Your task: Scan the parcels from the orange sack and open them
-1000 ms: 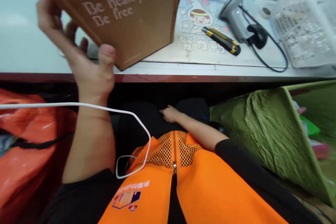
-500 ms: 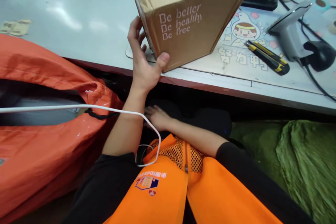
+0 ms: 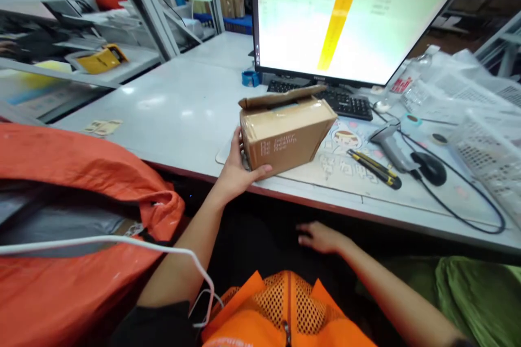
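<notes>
One cardboard box (image 3: 287, 146) is gripped by the left hand (image 3: 235, 176); the right hand (image 3: 323, 238) is unclenched.

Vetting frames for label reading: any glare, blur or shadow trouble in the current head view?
Head view: the monitor is overexposed, its lower part washed nearly white and its text unreadable; the print on the carton looks smeared; bright reflections spot the desk left of it; around the right hand, below the desk edge, shadow runs near black.
</notes>
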Motion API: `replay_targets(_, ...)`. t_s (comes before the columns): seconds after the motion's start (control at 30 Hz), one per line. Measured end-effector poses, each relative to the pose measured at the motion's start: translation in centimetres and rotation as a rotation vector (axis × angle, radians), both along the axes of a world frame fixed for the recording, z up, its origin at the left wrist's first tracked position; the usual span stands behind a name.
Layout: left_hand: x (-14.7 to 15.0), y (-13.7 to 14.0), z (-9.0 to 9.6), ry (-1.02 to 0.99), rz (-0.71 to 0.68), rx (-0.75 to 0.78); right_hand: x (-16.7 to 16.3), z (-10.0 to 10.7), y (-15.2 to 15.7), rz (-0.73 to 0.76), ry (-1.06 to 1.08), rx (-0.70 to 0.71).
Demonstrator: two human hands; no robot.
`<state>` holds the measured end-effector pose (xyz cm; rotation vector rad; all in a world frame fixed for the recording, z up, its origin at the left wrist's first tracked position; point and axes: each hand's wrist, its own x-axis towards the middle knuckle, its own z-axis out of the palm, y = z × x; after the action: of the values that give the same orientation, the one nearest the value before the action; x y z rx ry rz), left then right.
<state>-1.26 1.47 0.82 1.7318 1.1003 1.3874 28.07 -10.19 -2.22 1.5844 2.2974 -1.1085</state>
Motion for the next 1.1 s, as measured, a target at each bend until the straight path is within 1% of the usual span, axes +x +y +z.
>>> replay_targets(0.07,-0.8,0.7,0.3,0.035,-0.052,-0.012,2.6,3.3,-2.0,0.064,0.147,-0.067)
replay_targets(0.1,-1.2,1.1,0.4,0.060,-0.064,0.013,3.7,5.4,-2.7,0.057,0.246,-0.019)
replay_targets(0.13,-1.5,1.4,0.2,0.090,-0.066,0.055,4.6,7.7,-3.1,0.024,0.336,0.101)
replay_targets(0.17,-1.8,1.6,0.0,0.124,-0.060,0.113,5.2,10.1,-3.1,-0.014,0.415,0.274)
replay_targets(0.23,-1.9,1.9,-0.7,0.195,-0.045,0.257,5.3,14.5,-2.1,-0.043,0.498,0.682)
replay_targets(0.27,-1.8,1.8,-1.1,0.220,-0.044,0.328,4.9,16.2,-1.2,-0.014,0.509,0.853)
replay_targets(0.3,-1.7,1.7,-1.3,0.238,-0.051,0.386,4.2,17.4,0.0,0.035,0.492,0.985)
replay_targets(0.33,-1.5,1.4,-1.5,0.250,-0.057,0.426,3.4,18.3,1.2,0.091,0.447,1.075)
replay_targets(0.37,-1.3,1.1,-1.6,0.257,-0.053,0.447,2.4,18.7,2.3,0.146,0.385,1.126)
replay_targets(0.43,-1.0,0.5,-1.3,0.274,-0.029,0.429,0.8,18.7,4.0,0.225,0.273,1.173)
replay_targets(0.5,-0.8,0.2,-0.6,0.293,0.004,0.352,-0.3,18.3,4.8,0.237,0.248,1.230)
replay_targets(0.57,-0.8,0.4,0.1,0.283,0.017,0.236,-0.6,18.0,4.8,0.220,0.294,1.279)
replay_targets(0.6,-0.8,0.6,0.4,0.261,0.018,0.172,-0.6,17.8,4.6,0.216,0.315,1.282)
replay_targets(0.7,-1.3,1.7,1.1,0.181,-0.008,0.000,-0.4,17.0,4.4,0.234,0.307,1.232)
replay_targets(0.77,-2.1,2.2,2.0,0.158,-0.077,-0.066,-0.6,16.1,4.7,0.223,0.279,1.232)
replay_targets(0.8,-2.6,2.2,2.9,0.145,-0.097,-0.064,-0.7,15.6,5.0,0.212,0.269,1.242)
replay_targets(0.83,-3.0,2.2,4.2,0.120,-0.090,-0.025,-0.9,15.1,5.2,0.201,0.264,1.256)
replay_targets(0.87,-3.4,1.9,5.8,0.086,-0.055,0.053,-1.1,14.7,5.4,0.193,0.265,1.271)
replay_targets(0.93,-3.3,1.2,10.0,0.039,0.043,0.268,-1.5,14.2,5.6,0.177,0.281,1.301)
replay_targets(0.97,-2.8,0.8,12.3,0.064,0.048,0.368,-1.7,14.1,5.7,0.165,0.295,1.317)
replay_targets(1.0,-1.9,0.5,14.5,0.164,-0.021,0.398,-1.9,14.0,5.7,0.151,0.310,1.330)
replay_targets(1.03,-0.8,0.3,16.6,0.314,-0.127,0.385,-2.0,14.0,5.7,0.137,0.323,1.342)
replay_targets(1.07,0.5,0.4,18.3,0.487,-0.218,0.349,-2.2,14.0,5.7,0.125,0.336,1.351)
replay_targets(1.1,1.9,0.7,19.7,0.671,-0.254,0.304,-2.3,14.0,5.8,0.116,0.345,1.357)
